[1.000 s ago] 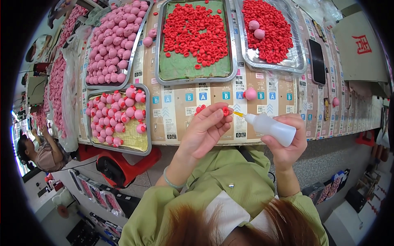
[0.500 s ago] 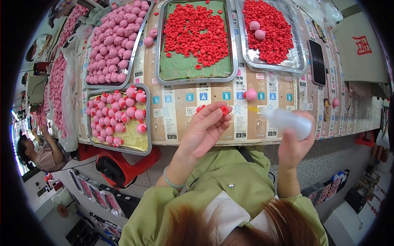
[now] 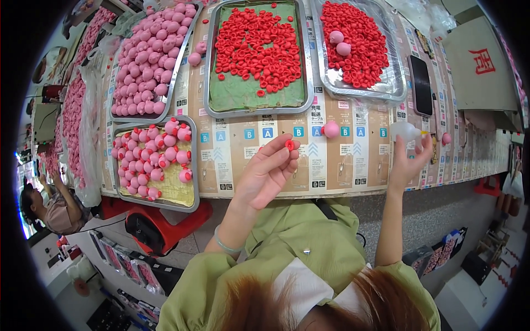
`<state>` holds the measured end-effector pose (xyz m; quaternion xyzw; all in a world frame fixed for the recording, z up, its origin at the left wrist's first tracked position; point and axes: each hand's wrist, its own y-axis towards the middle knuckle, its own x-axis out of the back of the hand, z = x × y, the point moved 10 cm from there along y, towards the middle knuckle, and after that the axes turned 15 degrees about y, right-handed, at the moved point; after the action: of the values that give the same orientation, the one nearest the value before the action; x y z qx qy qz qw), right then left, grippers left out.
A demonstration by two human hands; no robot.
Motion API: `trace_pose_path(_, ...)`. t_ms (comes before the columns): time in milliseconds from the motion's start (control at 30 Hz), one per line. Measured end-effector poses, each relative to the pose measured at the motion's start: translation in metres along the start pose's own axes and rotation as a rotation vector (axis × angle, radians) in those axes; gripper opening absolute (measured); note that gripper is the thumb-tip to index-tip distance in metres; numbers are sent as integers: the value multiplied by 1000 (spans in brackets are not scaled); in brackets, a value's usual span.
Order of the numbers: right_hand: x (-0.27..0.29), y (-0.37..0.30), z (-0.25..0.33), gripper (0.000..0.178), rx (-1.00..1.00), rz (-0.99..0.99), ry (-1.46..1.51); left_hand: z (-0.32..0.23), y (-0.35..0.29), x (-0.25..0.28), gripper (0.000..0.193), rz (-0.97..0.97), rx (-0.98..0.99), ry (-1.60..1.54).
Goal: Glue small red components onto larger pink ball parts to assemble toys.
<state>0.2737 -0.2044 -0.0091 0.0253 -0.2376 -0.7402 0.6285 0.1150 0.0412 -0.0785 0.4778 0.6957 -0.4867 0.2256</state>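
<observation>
My left hand (image 3: 274,168) pinches a small red cup-like ring piece (image 3: 290,145) between thumb and fingertips, its hollow showing. At the right, my right hand (image 3: 409,160) has its fingers round a white squeeze bottle (image 3: 404,131) with a yellow tip, which is tilted sideways low over the table. A pink ball (image 3: 331,129) with a red part on its left side lies on the table between my hands. To the left, a tray (image 3: 194,165) with yellow lining holds several pink balls with red pieces attached.
Loose red pieces fill a green-lined metal tray (image 3: 207,94) and another tray (image 3: 401,91) with two pink balls on top. Plain pink balls (image 3: 146,69) heap in a tray at the far left. A phone (image 3: 422,85) and a small pink ball (image 3: 446,138) lie at right.
My right hand has moved right and down toward the table with the bottle, whose yellow tip has turned from left to right. My left hand still holds the red piece.
</observation>
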Motion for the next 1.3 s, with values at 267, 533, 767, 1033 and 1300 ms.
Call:
trace_pose_path(267, -130, -63, 54, 33, 192, 740, -63, 2, -1, -12, 26, 87, 2, 35)
trace_pose_path(533, -142, -87, 13, 34, -877, 689, 850, 1, 2, -3, 24, 0, -17, 133)
trace_pose_path(767, -139, -113, 39, 38, -1133, 765, 1140, -9, 2, -15, 24, -122, -157, 584)
trace_pose_path(1033, -133, -103, 59, 38, -802, 789, 948, -23, -10, -33, 20, -135, -294, 783)
trace_pose_path(1300, -129, -101, 69, 34, -676, 837, 893, -31, -15, -37, 21, -113, -388, 903)
